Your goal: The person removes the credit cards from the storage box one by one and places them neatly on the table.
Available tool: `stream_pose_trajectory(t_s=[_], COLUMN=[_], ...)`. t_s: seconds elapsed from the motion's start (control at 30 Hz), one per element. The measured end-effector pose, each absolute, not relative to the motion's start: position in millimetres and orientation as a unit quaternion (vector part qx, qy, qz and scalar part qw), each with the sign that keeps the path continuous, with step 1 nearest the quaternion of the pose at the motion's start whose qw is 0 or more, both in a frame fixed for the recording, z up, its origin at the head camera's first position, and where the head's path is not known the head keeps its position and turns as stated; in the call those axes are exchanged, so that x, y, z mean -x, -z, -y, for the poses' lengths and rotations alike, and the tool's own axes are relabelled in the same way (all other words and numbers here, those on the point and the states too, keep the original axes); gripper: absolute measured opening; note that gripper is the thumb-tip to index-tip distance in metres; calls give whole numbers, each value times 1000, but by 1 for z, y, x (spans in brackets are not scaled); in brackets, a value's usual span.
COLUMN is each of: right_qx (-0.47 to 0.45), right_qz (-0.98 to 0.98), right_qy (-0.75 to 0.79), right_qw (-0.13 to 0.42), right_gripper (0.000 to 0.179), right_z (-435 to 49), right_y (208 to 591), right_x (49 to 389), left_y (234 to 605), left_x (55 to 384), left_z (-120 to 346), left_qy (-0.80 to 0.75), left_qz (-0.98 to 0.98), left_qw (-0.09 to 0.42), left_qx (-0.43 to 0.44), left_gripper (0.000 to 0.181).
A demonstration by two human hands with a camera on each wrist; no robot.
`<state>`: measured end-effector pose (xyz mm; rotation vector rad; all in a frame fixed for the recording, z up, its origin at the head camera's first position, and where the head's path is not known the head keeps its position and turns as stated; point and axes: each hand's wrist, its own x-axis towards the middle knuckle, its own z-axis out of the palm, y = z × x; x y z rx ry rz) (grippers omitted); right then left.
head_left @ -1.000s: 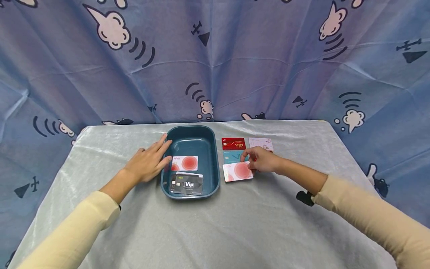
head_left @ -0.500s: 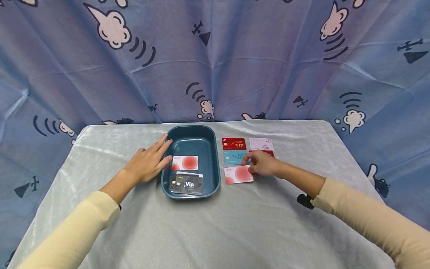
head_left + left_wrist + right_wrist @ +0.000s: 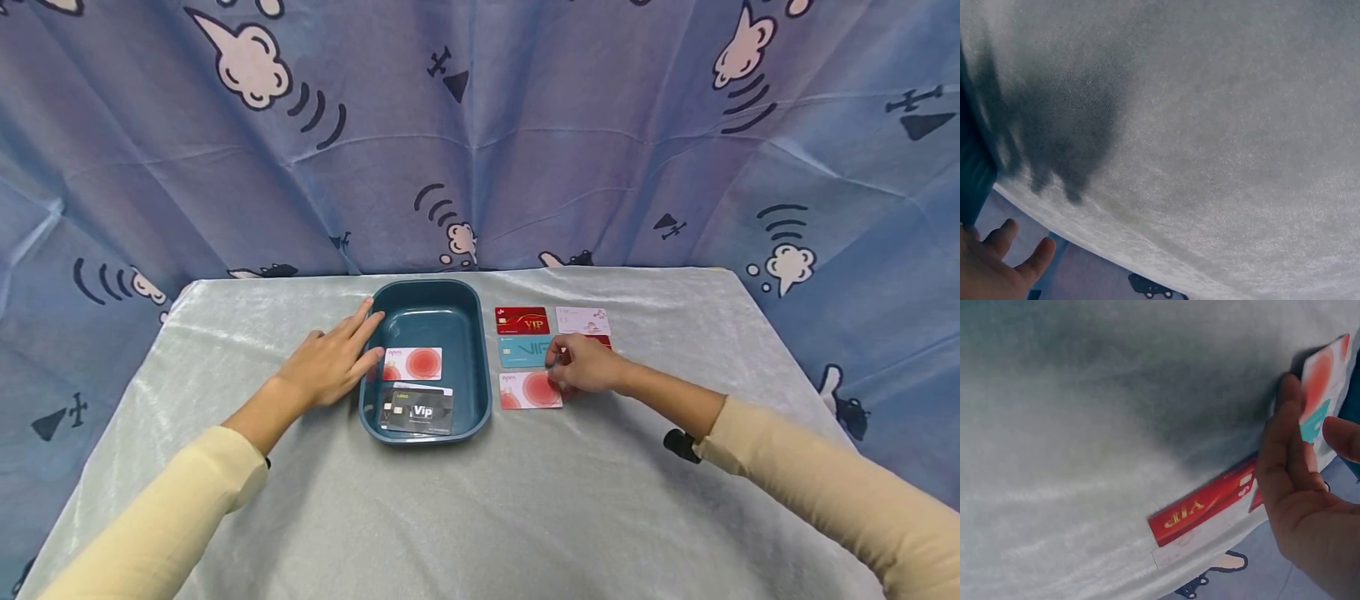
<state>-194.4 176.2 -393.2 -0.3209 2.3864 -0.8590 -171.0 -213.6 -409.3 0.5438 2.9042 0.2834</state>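
Observation:
My left hand (image 3: pixel 330 362) rests on the left rim of a dark teal tray (image 3: pixel 483 350), its fingers spread along the wall. Inside the tray lie a white card with red circles (image 3: pixel 413 364) and a black VIP card (image 3: pixel 420 412) over other cards. On the cloth right of the tray, another white card with red circles (image 3: pixel 528 391) lies flat. My right hand (image 3: pixel 588 364) is at that card's right edge with fingertips touching it; in the right wrist view the thumb (image 3: pixel 1341 434) stands apart from the fingers.
Above that card lie a teal VIP card (image 3: pixel 523 351), a red VIP card (image 3: pixel 522 321), a pale pink card (image 3: pixel 582 320) and a second red card (image 3: pixel 602 341) partly behind my right hand. A grey cloth (image 3: pixel 480 517) covers the table; a patterned blue curtain (image 3: pixel 570 167) hangs behind.
The white card with red circles in my right hand came down below the teal card and shifted slightly left; my right fingers have loosened from it. My left hand stayed put.

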Motion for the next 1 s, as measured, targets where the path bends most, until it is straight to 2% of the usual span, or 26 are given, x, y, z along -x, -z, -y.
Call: stream_pose_trajectory(t_s=[0.33,0.6,0.77,1.0], right_qx=[156,157,166,163], right_qz=[-908,-881,-849,-826], right_qy=[282,359,406,427], right_qw=[269,267,294,331], right_gripper=[21,22,33,40], right_z=[-159,-121,-96,-69], right_y=[367,337,329,342], right_x=[204,213,217,214], left_y=[408,408,409,410], left_x=[171,171,171,173], left_z=[214,214,215,214], left_qy=[-97,-97,-94,-94], left_qz=[-974,-975,-975,-975], left_qw=[92,92,91,93], left_qx=[-181,-176,-177,-179], left_gripper=[66,66,67,67])
